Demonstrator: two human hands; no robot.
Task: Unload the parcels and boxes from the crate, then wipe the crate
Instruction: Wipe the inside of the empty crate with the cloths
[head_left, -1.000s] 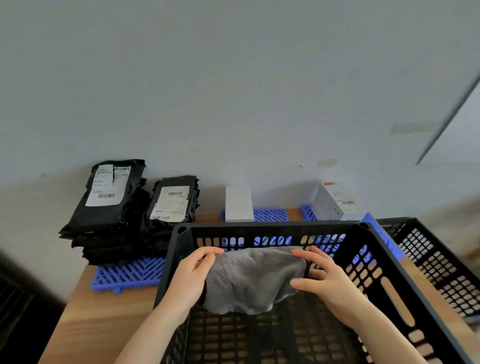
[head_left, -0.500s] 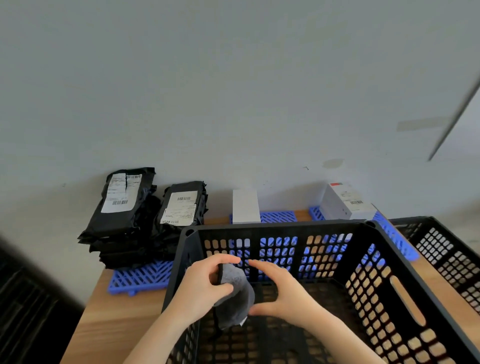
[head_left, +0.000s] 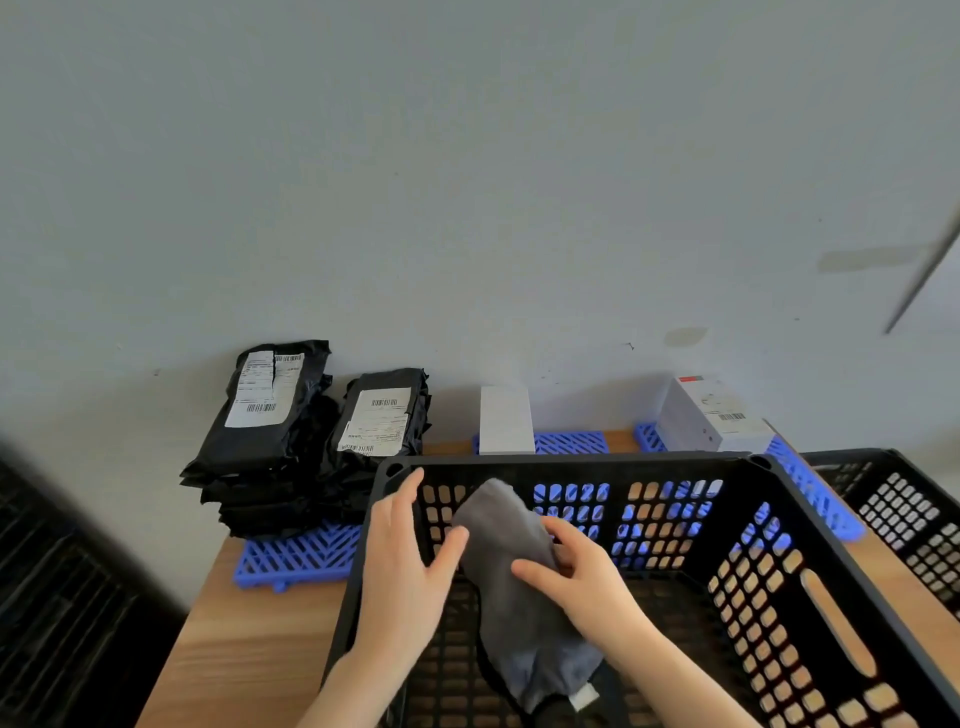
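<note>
Within the crate (head_left: 571, 460): no parcels or boxes are seen; a grey cloth (head_left: 514, 597) is held against the far wall, near the far-left corner.
Cloth axis: its length is laid from the far wall down toward the near side, and the lower end is draped on the crate floor.
Right hand (head_left: 579, 579): clamped on the cloth at mid-length, with the thumb laid over the front and the fingers curled round the right edge.
Left hand (head_left: 400, 566): the fingers are kept straight, pointed up the wall by the corner; only the thumb is pressed to the cloth's left edge.
Nearer hand: the cloth is gripped by the right, so the wiping stroke is judged to be led by it; most of the far wall is spread to its right.
Unloaded: parcels (head_left: 270, 415) are stacked and boxes (head_left: 506, 422) are stood behind the crate, on blue mats (head_left: 296, 558) on the tabletop (head_left: 249, 644).
Stage: unloading is judged done; wiping is in hand.
</note>
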